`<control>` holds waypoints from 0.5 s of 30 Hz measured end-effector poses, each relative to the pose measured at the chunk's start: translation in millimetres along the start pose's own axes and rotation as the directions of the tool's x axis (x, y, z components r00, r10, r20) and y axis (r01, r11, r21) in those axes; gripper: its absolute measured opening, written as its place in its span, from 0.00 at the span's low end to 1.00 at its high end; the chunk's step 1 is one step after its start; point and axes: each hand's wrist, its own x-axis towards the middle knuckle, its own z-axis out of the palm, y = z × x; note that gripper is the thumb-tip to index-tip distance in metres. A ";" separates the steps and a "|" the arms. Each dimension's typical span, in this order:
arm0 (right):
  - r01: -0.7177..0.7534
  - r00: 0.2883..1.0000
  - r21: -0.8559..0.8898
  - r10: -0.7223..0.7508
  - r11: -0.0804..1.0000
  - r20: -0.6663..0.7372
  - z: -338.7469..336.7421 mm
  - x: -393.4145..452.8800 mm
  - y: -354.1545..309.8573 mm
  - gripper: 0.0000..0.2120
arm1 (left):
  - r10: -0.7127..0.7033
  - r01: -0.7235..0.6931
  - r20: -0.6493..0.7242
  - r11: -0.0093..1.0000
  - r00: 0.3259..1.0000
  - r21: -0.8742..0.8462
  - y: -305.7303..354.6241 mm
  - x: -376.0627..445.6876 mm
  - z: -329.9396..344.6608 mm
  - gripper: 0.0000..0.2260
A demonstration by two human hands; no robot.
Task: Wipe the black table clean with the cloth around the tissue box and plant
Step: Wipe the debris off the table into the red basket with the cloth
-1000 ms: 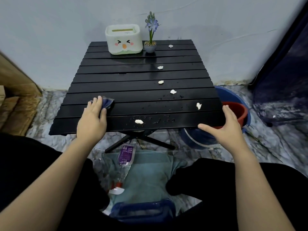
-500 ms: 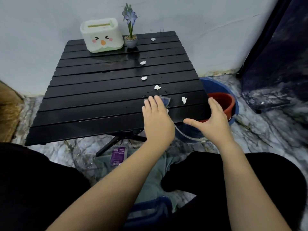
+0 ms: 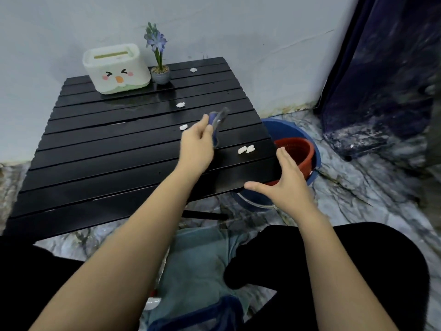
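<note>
The left and near parts of the black table (image 3: pixel 100 168) lie bare, so my hand can sweep there freely across the slats. At the far edge the tissue box (image 3: pixel 116 68) and the potted plant (image 3: pixel 159 59) stand just beside each other against the wall, with hardly a gap between them. Behind them the wall closes the way. Right of the plant the back slats are open apart from one white crumb (image 3: pixel 193 70). More crumbs (image 3: pixel 246 149) dot the right half. Off the right edge a red basket (image 3: pixel 297 150) in a blue basin (image 3: pixel 287 130) sits close to the table.
</note>
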 end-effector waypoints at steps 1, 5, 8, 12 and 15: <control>0.004 1.000 0.005 -0.004 1.000 0.002 -0.2 -0.2 -0.7 0.58 | 0.013 -0.013 -0.082 1.000 0.997 -0.010 -2.3 -1.4 -13.2 0.18; -0.004 1.000 -0.007 0.004 1.000 0.009 -1.0 -1.2 -3.2 0.57 | 0.024 0.068 -0.264 0.940 0.964 0.334 -35.4 -2.1 -68.0 0.24; -0.014 1.000 -0.018 0.014 1.000 0.015 -0.9 -1.1 -3.0 0.58 | -0.023 0.146 -0.195 0.752 0.980 0.643 -64.6 -1.4 -80.6 0.34; -0.015 1.000 -0.024 0.015 1.000 0.012 0.0 -0.6 -3.2 0.58 | 0.080 0.066 -0.157 0.661 0.984 0.747 -68.2 1.7 -46.4 0.28; -0.019 1.000 -0.016 0.019 1.000 0.009 0.4 -1.1 -3.6 0.59 | 0.105 -0.025 -0.061 0.668 0.993 0.744 -49.4 -2.2 1.0 0.26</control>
